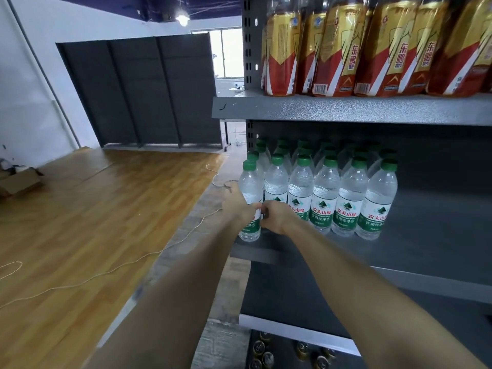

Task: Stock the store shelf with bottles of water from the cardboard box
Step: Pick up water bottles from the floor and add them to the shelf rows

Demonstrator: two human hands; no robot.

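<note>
Both hands meet at the leftmost front water bottle [250, 201], which stands upright at the left end of the middle shelf [426, 251], its base close to the shelf's front edge. The bottle's long axis runs vertical, green cap up, label facing outward.

The left hand [237, 206] wraps the bottle's outer, left side at label height, fingers curled round the body. The right hand [277, 215] sits just right of the bottle, at the gap between it and the next bottle of the front row [346, 198]. Its fingers are curled inward toward the label, but whether they pinch this bottle or merely touch it cannot be told.

Relative to the bottle, the rest of the stocked water lies to the right and behind, in close ranks reaching toward the shelf's back; open shelf remains further right of the row. The left hand is the nearer and firmer hold, so any nudge into line would likely be driven from that side, rightward against the neighbour.

A cardboard box [20, 182] lies well apart on the floor, far left of the bottle. Red-and-gold drink bottles [372, 49] fill the shelf above.
</note>
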